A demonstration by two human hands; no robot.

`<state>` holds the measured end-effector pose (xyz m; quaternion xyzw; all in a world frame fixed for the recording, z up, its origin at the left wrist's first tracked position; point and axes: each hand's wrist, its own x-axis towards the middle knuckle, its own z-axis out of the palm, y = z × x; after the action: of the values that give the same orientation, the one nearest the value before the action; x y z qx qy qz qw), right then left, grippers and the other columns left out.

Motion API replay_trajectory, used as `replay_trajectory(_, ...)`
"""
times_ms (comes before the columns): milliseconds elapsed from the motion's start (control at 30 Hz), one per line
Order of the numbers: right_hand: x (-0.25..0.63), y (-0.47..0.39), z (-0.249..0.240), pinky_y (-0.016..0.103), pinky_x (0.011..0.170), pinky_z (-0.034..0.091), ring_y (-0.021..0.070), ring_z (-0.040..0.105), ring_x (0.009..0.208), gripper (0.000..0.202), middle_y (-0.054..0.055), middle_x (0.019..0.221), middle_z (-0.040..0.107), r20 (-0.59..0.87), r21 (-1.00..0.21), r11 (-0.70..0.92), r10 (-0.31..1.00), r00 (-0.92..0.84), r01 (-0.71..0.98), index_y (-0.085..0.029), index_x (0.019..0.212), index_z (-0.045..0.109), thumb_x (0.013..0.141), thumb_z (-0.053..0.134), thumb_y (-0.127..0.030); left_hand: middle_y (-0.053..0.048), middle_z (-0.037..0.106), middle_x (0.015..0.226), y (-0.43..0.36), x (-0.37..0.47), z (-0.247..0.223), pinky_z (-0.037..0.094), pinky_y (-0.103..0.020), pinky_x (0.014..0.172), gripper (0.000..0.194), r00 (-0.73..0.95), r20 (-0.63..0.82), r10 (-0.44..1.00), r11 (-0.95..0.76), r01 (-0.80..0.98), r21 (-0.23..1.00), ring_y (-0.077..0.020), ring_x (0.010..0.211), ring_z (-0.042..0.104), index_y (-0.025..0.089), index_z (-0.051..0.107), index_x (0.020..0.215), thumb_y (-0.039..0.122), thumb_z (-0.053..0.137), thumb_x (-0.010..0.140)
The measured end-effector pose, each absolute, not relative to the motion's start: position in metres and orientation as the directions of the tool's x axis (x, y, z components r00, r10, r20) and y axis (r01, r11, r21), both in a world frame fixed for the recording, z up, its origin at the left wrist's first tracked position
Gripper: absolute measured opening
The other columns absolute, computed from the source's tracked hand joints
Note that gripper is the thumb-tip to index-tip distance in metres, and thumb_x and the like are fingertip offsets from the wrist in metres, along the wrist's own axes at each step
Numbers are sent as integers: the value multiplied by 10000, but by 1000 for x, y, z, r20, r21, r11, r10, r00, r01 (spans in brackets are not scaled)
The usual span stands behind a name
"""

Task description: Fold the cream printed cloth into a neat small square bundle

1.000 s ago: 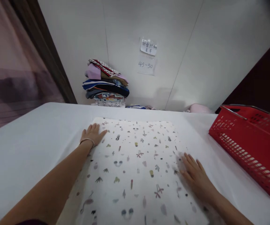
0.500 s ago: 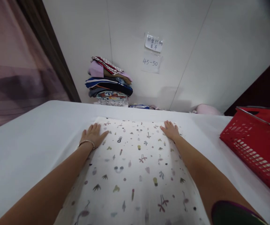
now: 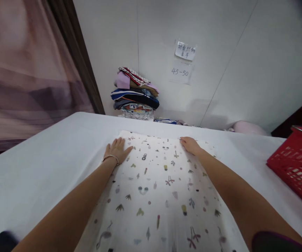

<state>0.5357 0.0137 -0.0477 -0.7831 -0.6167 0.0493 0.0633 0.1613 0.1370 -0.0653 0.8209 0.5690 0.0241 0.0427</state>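
A white cloth (image 3: 153, 182) printed with small plants and other little figures lies spread flat, its long side running toward me. My left hand (image 3: 116, 151), with a bracelet at the wrist, rests flat on the cloth's far left corner, fingers spread. Near the far edge, right of the middle, my right hand (image 3: 190, 145) has its fingers drawn together, pinching the cloth. The fingertips of that hand are partly hidden.
The cloth lies on a white-covered table (image 3: 48, 168). Folded fabrics (image 3: 136, 94) are stacked behind it against a wall with paper signs (image 3: 182, 61). A red basket (image 3: 295, 161) stands at the right, and a pinkish curtain (image 3: 30, 77) hangs at the left.
My right hand has slid inward from the cloth's far right corner, and its spread fingers have closed. The left hand stays on its corner. The view has turned slightly left.
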Motion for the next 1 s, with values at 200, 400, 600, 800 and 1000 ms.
replay_trajectory(200, 542, 29, -50, 272, 842, 372, 220, 529, 1017, 284, 99, 1087, 607, 7, -131, -229, 973, 232, 965, -182, 1035, 656, 850, 461, -274, -53, 156, 1514, 135, 161, -66, 148, -497, 1092, 819, 343, -8, 939, -340, 936, 93, -261, 1382, 120, 179, 253, 1422, 688, 145, 790)
replay_trajectory(400, 540, 31, -55, 284, 795, 383, 222, 538, 983, 303, 97, 1082, 600, 26, -143, -323, 944, 329, 936, -191, 1024, 657, 862, 412, -265, -49, 161, 1513, 134, 162, -64, 154, -498, 1094, 826, 347, -10, 938, -344, 934, 94, -264, 1383, 117, 169, 252, 1422, 687, 138, 790)
replay_trajectory(600, 531, 38, -53, 268, 813, 373, 212, 519, 1022, 328, 77, 1147, 576, -7, -160, -247, 968, 249, 956, -227, 1068, 647, 853, 457, -385, -47, 144, 1516, 131, 163, -61, 143, -490, 1099, 825, 339, -23, 941, -334, 936, 110, -257, 1387, 97, 165, 231, 1430, 681, 146, 793)
replay_trajectory(800, 522, 45, -55, 275, 754, 372, 197, 542, 913, 284, 71, 1013, 628, 24, -154, -278, 958, 284, 948, -202, 946, 674, 863, 435, -330, -45, 144, 1516, 131, 161, -62, 130, -488, 1104, 830, 337, -34, 941, -331, 936, 121, -254, 1388, 90, 161, 232, 1431, 683, 141, 792)
replay_trajectory(1000, 510, 44, -57, 314, 767, 368, 244, 514, 978, 340, 120, 1060, 601, 81, -151, -334, 934, 348, 931, -179, 1024, 650, 889, 377, -331, -50, 141, 1517, 132, 162, -64, 130, -501, 1099, 822, 342, -28, 939, -336, 933, 131, -265, 1385, 98, 166, 225, 1432, 679, 150, 795)
